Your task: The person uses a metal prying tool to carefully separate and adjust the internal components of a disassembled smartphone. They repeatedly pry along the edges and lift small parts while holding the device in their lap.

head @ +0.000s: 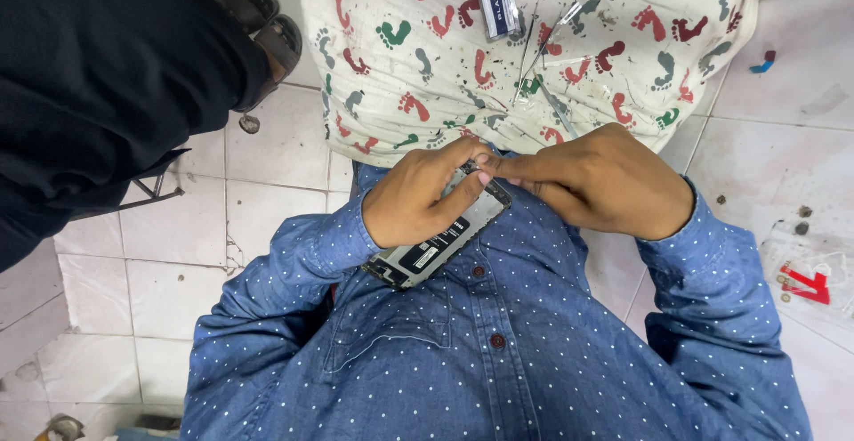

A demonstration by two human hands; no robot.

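Already opened: the slim silver phone chassis with its black battery label (442, 238) shows its bare inside, back cover off; judged mid-disassembly, parts still seated. Held at chest height over the blue dotted shirt (498, 343). Long axis diagonal, top end upper right. Left hand (418, 196) grips its edge; right hand (596, 178) pinches at the top corner. Beyond, footprint-patterned cloth (427, 67) with metal tweezers (538, 58).

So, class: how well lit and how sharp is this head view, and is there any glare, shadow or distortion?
Head view: even, soft light; the left hand, right hand and opened phone are sharp; faint sheen on the floor tiles, no harsh glare; soft shadow under the sleeves; wide-angle stretch toward the edges.
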